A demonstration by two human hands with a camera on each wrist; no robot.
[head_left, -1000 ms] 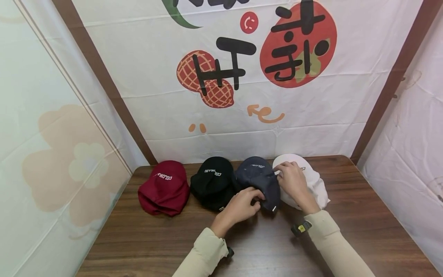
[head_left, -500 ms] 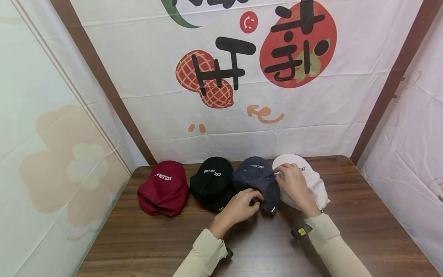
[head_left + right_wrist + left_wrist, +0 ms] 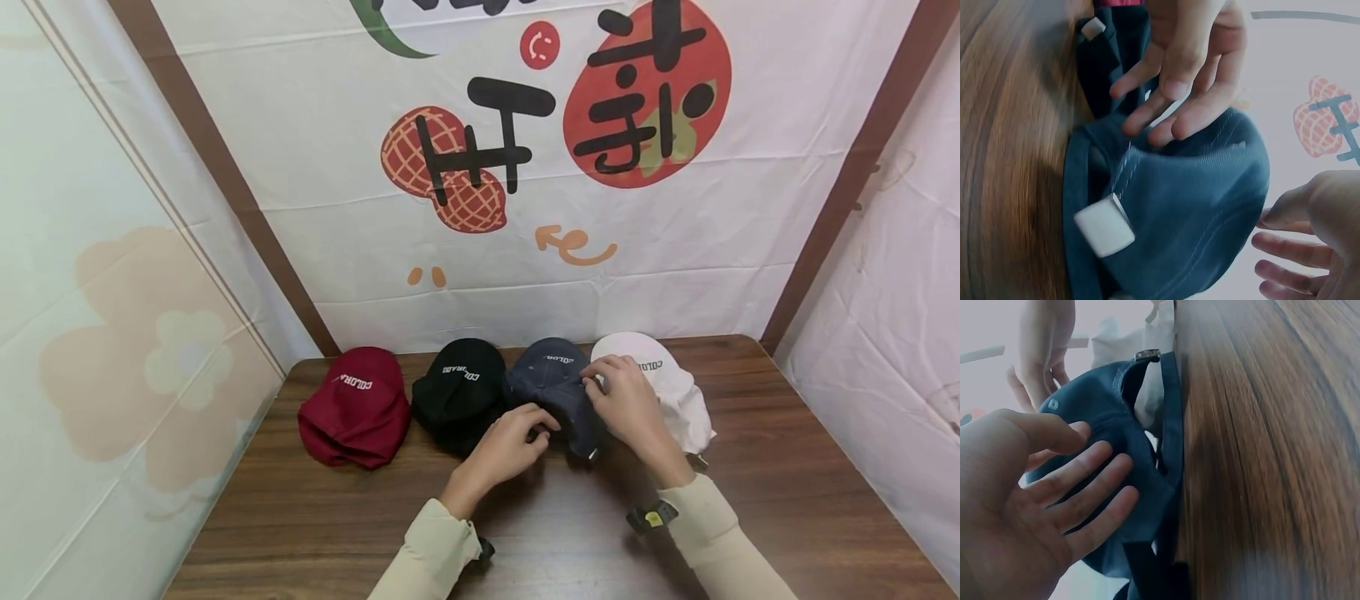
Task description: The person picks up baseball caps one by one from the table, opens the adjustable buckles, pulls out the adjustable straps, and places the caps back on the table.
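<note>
A navy baseball cap [image 3: 543, 385] with white lettering lies on the table between a black cap [image 3: 457, 392] and a white cap [image 3: 684, 407]. My left hand [image 3: 508, 448] is at its near left side; in the left wrist view the fingers [image 3: 1094, 499] spread loosely across the cap, with nothing gripped. My right hand [image 3: 628, 407] reaches over the white cap, fingertips at the navy cap's right side. From the right wrist, its fingers [image 3: 1297, 251] look relaxed, one fingertip right at the crown. The navy cap's back strap shows a small white tag [image 3: 1104, 226].
A dark red cap [image 3: 356, 417] sits at the left end of the row. All the caps lie along the far edge of the brown wooden table [image 3: 315, 525]. Behind them hangs a printed white cloth [image 3: 337, 250], with more cloth at both sides.
My left hand has drawn back slightly to the left from the navy cap. My right hand has shifted left, uncovering more of the white cap's lettering. The caps stay nearly in place.
</note>
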